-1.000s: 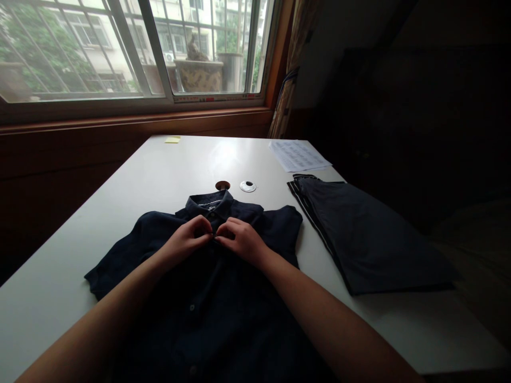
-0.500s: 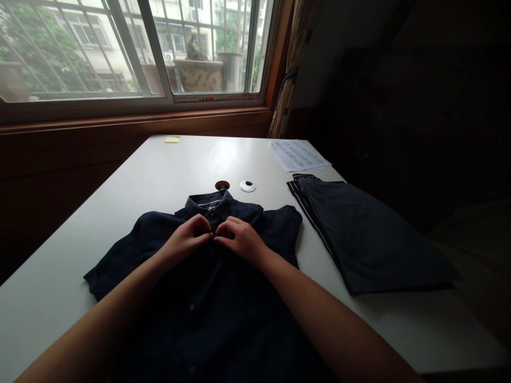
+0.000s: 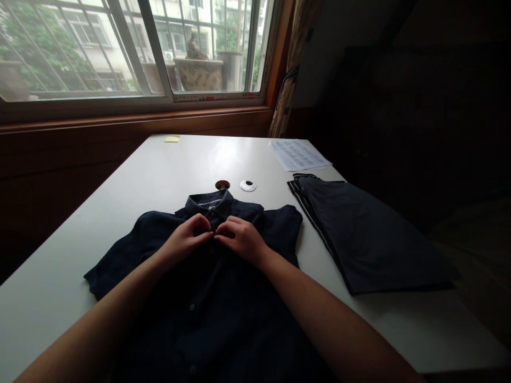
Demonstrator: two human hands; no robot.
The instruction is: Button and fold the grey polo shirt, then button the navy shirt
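Observation:
A dark navy short-sleeved shirt (image 3: 223, 308) lies front up, its collar (image 3: 209, 205) pointing away from me. Just below the collar, my left hand (image 3: 189, 234) pinches the front edge of the shirt between thumb and fingers. My right hand (image 3: 239, 236) pinches the same front strip from the other side, its fingertips almost meeting those of the left. Whatever small part sits between the fingertips is hidden. Lower down the front, a pale button (image 3: 192, 307) shows, with a second one near the bottom of the view.
The shirt rests on a white table (image 3: 131, 186). To its right lie folded dark trousers (image 3: 371, 239). Printed sheets (image 3: 299, 155) and a yellow sticky note (image 3: 172, 139) lie at the far edge. Beyond the collar are a round hole (image 3: 222, 184) and a round cover (image 3: 248, 185).
Both hands stay at the same spot on the shirt front, with only a very slight shift of the fingers. The shirt keeps its place.

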